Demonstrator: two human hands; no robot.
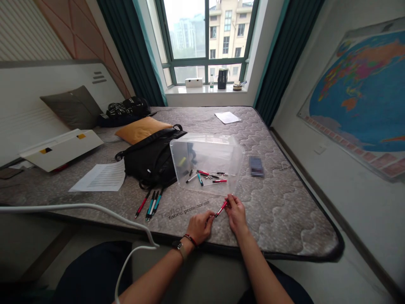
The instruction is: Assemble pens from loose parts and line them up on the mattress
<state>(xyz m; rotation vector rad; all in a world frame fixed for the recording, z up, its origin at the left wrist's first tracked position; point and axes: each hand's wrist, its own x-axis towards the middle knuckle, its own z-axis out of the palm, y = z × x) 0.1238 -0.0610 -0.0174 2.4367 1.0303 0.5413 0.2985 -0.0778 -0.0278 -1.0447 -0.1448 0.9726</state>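
Observation:
Both my hands hold one red pen (221, 208) over the near edge of the mattress (278, 211). My left hand (200, 226) is closed on its lower end and wears a watch and a bracelet at the wrist. My right hand (236, 213) pinches its upper end. Just beyond them a clear plastic box (207, 162) lies on its side with several pens and pen parts (207, 176) inside. Several more pens (151, 204), red, black and teal, lie in a row to the left of my hands.
A black bag (152, 160) rests against the box's left side. Printed sheets (100, 177), a white flat case (60, 148), cushions, a dark phone (256, 166) and a paper (227, 117) lie about the mattress. A white cable (95, 209) crosses the near left.

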